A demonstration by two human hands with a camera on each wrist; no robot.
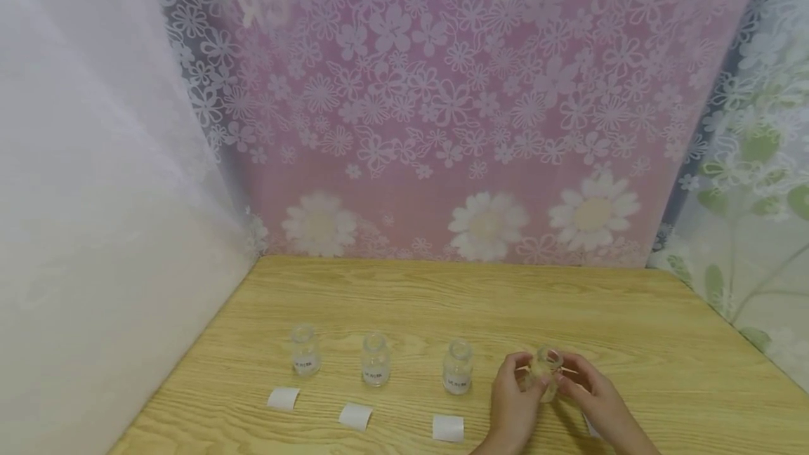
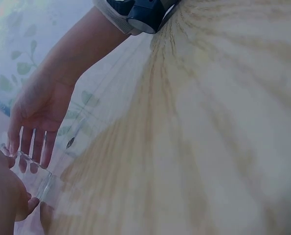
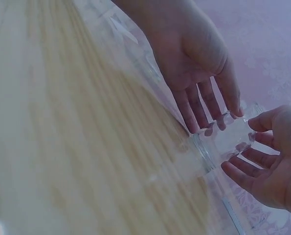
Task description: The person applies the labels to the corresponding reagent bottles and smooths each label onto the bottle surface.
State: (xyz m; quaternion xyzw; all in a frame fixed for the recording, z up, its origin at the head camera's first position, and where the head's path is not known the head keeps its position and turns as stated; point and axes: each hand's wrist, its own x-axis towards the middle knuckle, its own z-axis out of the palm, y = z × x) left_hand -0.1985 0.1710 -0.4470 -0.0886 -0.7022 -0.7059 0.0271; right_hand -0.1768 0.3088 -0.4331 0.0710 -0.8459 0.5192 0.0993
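Note:
In the head view, both hands hold a small clear glass bottle [image 1: 548, 390] at the right, a little above the wood-grain table. The left hand [image 1: 515, 395] grips its left side, thumb on the near face. From the other side the right hand [image 1: 594, 393] holds it with thumb and fingers. Seen from the right wrist, the bottle [image 3: 223, 139] lies between the fingertips of the left hand [image 3: 199, 58] and the right hand [image 3: 279, 161]. A pale patch shows on its side; whether it is a label I cannot tell. Fingers hide part of the glass.
Three more glass bottles, a left one [image 1: 306, 351], a middle one [image 1: 376, 360] and a right one [image 1: 458, 368], stand upright with printed white labels. White paper pieces [image 1: 283, 398] lie before them, one partly under the right arm. Patterned curtains [image 1: 442, 104] enclose the table [image 1: 404, 300].

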